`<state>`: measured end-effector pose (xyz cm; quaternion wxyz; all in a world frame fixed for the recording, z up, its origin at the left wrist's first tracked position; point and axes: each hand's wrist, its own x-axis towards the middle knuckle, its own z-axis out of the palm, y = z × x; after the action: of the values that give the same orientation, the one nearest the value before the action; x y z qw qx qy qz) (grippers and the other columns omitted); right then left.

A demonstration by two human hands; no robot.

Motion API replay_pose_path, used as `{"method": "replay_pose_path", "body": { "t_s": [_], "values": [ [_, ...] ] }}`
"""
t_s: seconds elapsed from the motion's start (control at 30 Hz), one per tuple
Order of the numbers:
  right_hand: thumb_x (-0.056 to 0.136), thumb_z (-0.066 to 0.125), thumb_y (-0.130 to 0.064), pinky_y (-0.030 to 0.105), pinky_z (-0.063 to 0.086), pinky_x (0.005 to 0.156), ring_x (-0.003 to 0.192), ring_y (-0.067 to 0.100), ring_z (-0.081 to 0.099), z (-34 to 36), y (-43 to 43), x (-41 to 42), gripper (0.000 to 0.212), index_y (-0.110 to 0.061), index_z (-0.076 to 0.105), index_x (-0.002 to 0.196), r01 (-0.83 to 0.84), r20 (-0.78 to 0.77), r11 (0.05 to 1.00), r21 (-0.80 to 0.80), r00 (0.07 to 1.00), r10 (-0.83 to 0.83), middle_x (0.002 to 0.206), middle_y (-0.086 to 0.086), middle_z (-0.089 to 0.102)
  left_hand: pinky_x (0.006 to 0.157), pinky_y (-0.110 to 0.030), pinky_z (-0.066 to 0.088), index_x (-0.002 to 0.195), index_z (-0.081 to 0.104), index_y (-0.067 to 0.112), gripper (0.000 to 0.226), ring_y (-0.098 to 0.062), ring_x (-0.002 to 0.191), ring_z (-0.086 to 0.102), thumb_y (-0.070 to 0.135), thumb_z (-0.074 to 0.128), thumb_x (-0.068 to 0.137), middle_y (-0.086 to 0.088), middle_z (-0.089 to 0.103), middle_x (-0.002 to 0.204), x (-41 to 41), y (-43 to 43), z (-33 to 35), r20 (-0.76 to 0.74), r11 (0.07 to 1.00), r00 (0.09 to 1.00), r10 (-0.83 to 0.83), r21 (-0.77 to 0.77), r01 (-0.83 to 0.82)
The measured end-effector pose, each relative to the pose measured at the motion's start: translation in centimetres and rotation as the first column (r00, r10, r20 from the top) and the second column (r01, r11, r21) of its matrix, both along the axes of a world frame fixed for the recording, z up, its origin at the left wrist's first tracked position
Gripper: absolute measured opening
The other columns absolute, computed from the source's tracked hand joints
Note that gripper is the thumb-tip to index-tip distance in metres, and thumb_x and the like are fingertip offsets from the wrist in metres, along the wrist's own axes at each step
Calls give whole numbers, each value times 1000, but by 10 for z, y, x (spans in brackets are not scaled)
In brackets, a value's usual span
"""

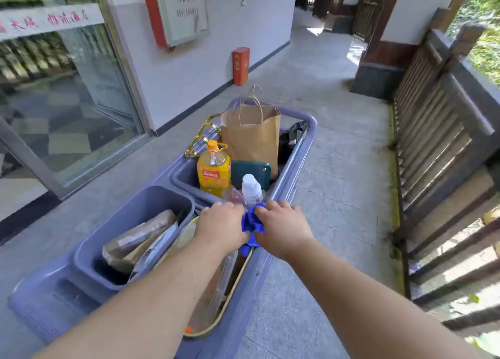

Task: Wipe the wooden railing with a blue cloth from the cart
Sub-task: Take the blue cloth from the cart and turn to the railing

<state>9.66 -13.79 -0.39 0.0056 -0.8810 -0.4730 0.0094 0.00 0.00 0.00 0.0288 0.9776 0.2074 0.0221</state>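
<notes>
A covered walkway with a grey paved floor (338,169): at far left a glass door (67,101), then a white-and-grey wall carrying a red-framed cabinet (176,12), with a small red box (240,65) standing at its foot. In the centre is a grey-blue plastic cart (297,158). Its near left bin (130,223) holds paper bags and wrappers; its far compartment holds a yellow oil bottle (214,167), a clear water bottle (251,189), a dark green pouch (250,172) and a brown paper bag (251,139) standing upright. Over the near edge of the cart, the left hand (220,227) and the right hand (282,228) are both closed on a bunched blue cloth (252,223), which sits between them, partly hidden by the fingers; its lower end hangs down toward the cart's contents. At right, well apart from both hands, the dark wooden railing (443,131) runs along the edge of the walkway, with greenery beyond it. As to progress, the cloth appears to be in hand, being gathered or lifted at the cart, so the fetching step looks nearly complete. The wiping itself is not yet begun: the cloth has to be carried rightward to the railing and drawn along its top rail and slats.
</notes>
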Motion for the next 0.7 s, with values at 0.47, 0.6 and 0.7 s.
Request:
{"method": "replay_pose_path", "body": {
  "t_s": [0.47,0.6,0.7],
  "values": [
    [93,57,-23,54,34,110,130,31,45,-57,21,21,37,-22,57,130,36,-201,996,-86,978,-53,131,3,56,84,-41,41,98,56,29,40,-27,101,55,57,54,70,3,65,100,28,-6,-54,-108,1000,994,-1,10,2],
    [92,50,-21,38,39,96,119,27,54,-43,10,19,37,-24,64,126,46,-166,989,143,986,-22,122,0,65,79,-40,41,97,56,29,47,-26,99,57,62,56,64,2,67,98,28,-4,-46,-43,1000,999,12,-1,-12],
    [91,48,-19,39,42,86,103,27,61,-20,-5,13,33,-23,70,115,25,-119,949,315,993,13,106,-2,69,71,-40,37,93,48,28,45,-26,95,57,62,56,64,2,66,94,28,-4,-34,32,999,999,22,-38,-21]
  ]
}}
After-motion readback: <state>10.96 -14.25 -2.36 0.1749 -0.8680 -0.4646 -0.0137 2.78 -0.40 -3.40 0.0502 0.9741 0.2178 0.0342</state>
